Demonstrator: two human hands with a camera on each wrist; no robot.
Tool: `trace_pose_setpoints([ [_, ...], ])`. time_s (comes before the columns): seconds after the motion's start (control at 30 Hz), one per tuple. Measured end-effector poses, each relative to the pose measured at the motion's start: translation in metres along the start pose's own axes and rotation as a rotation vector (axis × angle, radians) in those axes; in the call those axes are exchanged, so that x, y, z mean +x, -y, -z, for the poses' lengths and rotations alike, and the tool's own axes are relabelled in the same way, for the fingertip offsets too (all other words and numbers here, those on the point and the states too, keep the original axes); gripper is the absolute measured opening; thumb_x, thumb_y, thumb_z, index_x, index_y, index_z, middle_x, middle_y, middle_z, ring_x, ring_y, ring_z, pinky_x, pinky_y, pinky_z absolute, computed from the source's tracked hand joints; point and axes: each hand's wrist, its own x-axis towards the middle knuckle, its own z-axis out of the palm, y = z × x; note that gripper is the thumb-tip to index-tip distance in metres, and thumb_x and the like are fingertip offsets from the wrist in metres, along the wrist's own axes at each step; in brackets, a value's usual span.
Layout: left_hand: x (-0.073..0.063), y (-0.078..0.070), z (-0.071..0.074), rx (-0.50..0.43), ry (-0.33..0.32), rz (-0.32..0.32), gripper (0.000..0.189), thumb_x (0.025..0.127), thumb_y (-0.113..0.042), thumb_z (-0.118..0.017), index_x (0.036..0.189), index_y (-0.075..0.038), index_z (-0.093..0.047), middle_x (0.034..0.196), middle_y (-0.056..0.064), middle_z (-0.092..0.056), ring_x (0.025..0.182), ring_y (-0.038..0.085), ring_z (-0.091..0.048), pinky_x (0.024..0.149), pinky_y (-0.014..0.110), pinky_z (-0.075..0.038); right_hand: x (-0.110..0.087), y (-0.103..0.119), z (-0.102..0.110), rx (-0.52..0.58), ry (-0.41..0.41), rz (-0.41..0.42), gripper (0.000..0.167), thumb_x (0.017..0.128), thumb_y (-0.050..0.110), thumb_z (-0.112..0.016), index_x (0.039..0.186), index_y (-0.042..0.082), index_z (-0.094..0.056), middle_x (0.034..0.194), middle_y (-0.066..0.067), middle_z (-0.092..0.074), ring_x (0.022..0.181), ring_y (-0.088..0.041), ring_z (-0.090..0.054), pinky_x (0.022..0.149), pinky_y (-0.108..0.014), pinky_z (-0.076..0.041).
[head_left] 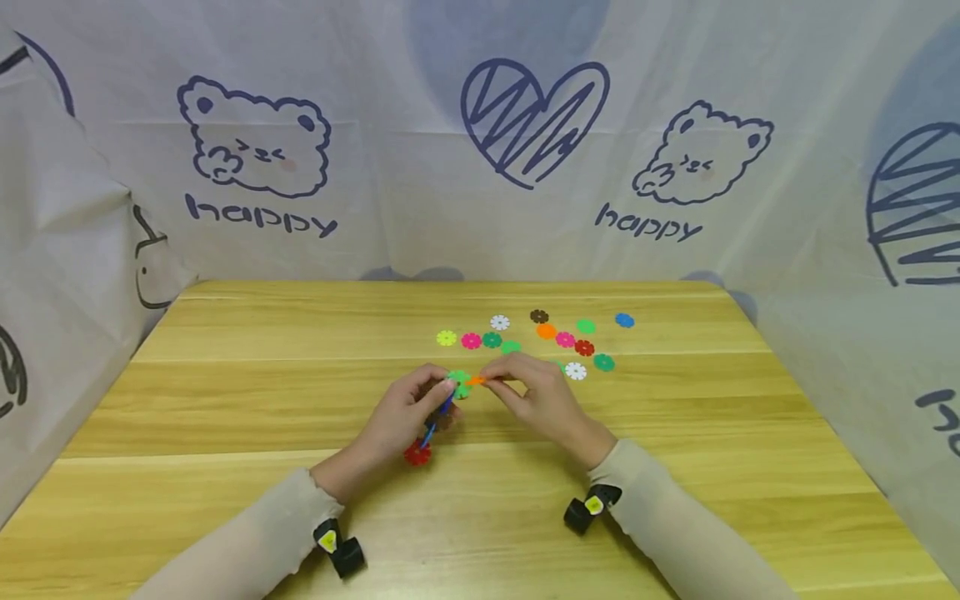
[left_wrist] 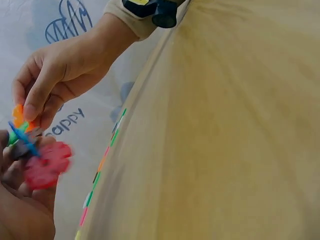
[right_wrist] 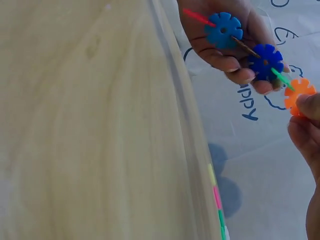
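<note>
My left hand [head_left: 405,408] holds a chain of notched plastic flower discs linked edge to edge. Along it run a red disc [head_left: 417,453], a light blue disc [right_wrist: 220,31], a brown disc [right_wrist: 245,46], a dark blue disc [right_wrist: 266,62] and a green disc [head_left: 458,383]. Between thumb and fingertips, my right hand [head_left: 543,400] pinches an orange disc [right_wrist: 295,92], whose edge meets the green disc. Whether their slots are fully engaged cannot be told. In the left wrist view the red disc [left_wrist: 47,167] hangs nearest the camera, and fingers partly cover the chain.
Several loose discs lie flat beyond my hands, among them a yellow disc [head_left: 446,338], a white disc [head_left: 575,371], a brown disc [head_left: 539,317] and a blue disc [head_left: 625,320]. The wooden table [head_left: 225,400] meets a white printed cloth [head_left: 397,192] at its far edge.
</note>
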Motion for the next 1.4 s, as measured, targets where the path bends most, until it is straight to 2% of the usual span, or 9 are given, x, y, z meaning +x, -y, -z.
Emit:
trace_pose_setpoints([
  [0.1,0.002,0.001,0.003,0.018,-0.009,0.011,0.033,0.105,-0.028,-0.047,0.114,0.0,-0.06,0.099,0.019,-0.066,0.088,0.034,-0.066,0.072,0.034,-0.057,0.0,0.0,0.001,0.019,0.024,-0.059,0.015,0.084,-0.004,-0.073,0.096,0.006,-0.071,0.093,-0.003,-0.071,0.087,-0.014,-0.068,0.076,-0.021,-0.055],
  [0.23,0.003,0.001,0.005,0.131,-0.043,-0.039,0.033,0.104,-0.029,-0.05,0.12,-0.002,-0.062,0.113,0.013,-0.064,0.097,0.027,-0.066,0.083,0.038,-0.055,0.0,0.001,0.002,0.029,0.055,-0.132,0.012,0.087,0.0,-0.072,0.097,0.008,-0.072,0.094,-0.001,-0.071,0.088,-0.011,-0.067,0.077,-0.021,-0.055],
  [0.33,0.003,0.0,0.005,0.229,-0.047,-0.093,0.032,0.102,-0.027,-0.056,0.121,-0.003,-0.062,0.116,0.01,-0.065,0.101,0.024,-0.065,0.088,0.04,-0.053,0.0,0.002,0.001,0.044,0.092,-0.174,0.012,0.088,0.002,-0.072,0.098,0.009,-0.073,0.095,0.001,-0.071,0.088,-0.009,-0.067,0.077,-0.021,-0.054],
  [0.43,0.003,-0.001,0.005,0.273,-0.029,-0.115,0.03,0.099,-0.026,-0.06,0.12,-0.004,-0.062,0.115,0.008,-0.066,0.103,0.024,-0.065,0.089,0.041,-0.053,0.0,0.002,0.0,0.06,0.128,-0.199,0.011,0.089,0.004,-0.071,0.098,0.009,-0.073,0.096,0.002,-0.071,0.089,-0.008,-0.066,0.078,-0.021,-0.054],
  [0.63,0.002,0.003,0.002,0.276,0.002,-0.082,0.026,0.096,-0.024,-0.066,0.119,-0.012,-0.063,0.114,0.008,-0.066,0.091,0.021,-0.068,0.078,0.037,-0.056,-0.001,0.002,-0.002,0.055,0.157,-0.212,0.01,0.089,0.004,-0.071,0.098,0.009,-0.073,0.096,0.001,-0.071,0.088,-0.009,-0.066,0.077,-0.02,-0.054],
  [0.83,0.003,0.008,0.003,0.212,0.027,-0.054,0.029,0.095,-0.022,-0.067,0.12,-0.008,-0.062,0.108,0.01,-0.068,0.084,0.019,-0.068,0.073,0.031,-0.054,-0.001,0.003,-0.004,0.04,0.193,-0.237,0.01,0.089,0.003,-0.071,0.097,0.008,-0.073,0.094,0.001,-0.07,0.086,-0.007,-0.066,0.076,-0.019,-0.054],
  [1.07,0.005,0.016,0.004,0.125,0.089,0.016,0.028,0.095,-0.023,-0.067,0.118,-0.007,-0.063,0.095,0.016,-0.07,0.069,0.019,-0.062,0.058,0.025,-0.045,-0.001,0.005,-0.005,0.037,0.215,-0.259,0.01,0.089,0.005,-0.071,0.098,0.009,-0.073,0.093,0.002,-0.069,0.084,-0.006,-0.064,0.075,-0.02,-0.054],
  [1.2,0.004,0.017,0.004,0.114,0.094,0.021,0.028,0.096,-0.024,-0.066,0.118,-0.007,-0.064,0.093,0.017,-0.07,0.061,0.015,-0.057,0.052,0.022,-0.04,-0.002,0.004,-0.005,0.04,0.229,-0.264,0.01,0.09,0.005,-0.071,0.099,0.009,-0.073,0.093,0.002,-0.069,0.084,-0.006,-0.064,0.075,-0.02,-0.054],
  [1.4,0.004,0.018,0.006,0.12,0.091,0.01,0.029,0.096,-0.029,-0.065,0.119,-0.01,-0.067,0.089,0.015,-0.071,0.065,0.019,-0.061,0.056,0.026,-0.047,-0.002,0.001,-0.002,0.04,0.255,-0.311,0.009,0.092,0.01,-0.069,0.1,0.01,-0.073,0.095,0.004,-0.069,0.086,-0.005,-0.064,0.076,-0.021,-0.054],
])
